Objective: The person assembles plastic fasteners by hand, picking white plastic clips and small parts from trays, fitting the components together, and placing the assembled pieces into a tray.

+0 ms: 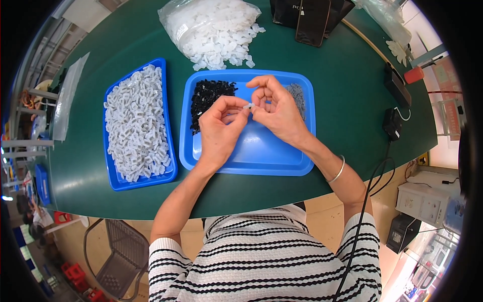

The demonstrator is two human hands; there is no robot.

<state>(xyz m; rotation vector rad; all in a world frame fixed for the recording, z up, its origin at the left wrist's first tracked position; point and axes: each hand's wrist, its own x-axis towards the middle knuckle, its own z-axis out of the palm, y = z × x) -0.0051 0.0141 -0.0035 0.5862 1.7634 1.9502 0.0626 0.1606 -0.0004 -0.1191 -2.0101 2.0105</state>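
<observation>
Above the blue tray [241, 170] my two hands meet, fingertips close together. Between them is a small whitish plastic piece [248, 106]. My left hand [221, 128] pinches it with thumb and fingers. My right hand [276, 110] presses thumb and index finger against its other side, the remaining fingers curled. Inside the tray, a heap of small black parts [209, 98] lies to the left, and small grey parts [298, 98] lie at the right, partly behind my right hand. The piece's exact shape is too small to make out.
Left of the tray stands a second blue tray [118, 185] full of pale grey plastic pieces [138, 121]. Beyond, an open plastic bag [178, 25] spills translucent white pieces [226, 38]. A dark phone [312, 22] leans at the back. A black cable [358, 226] hangs near my right arm.
</observation>
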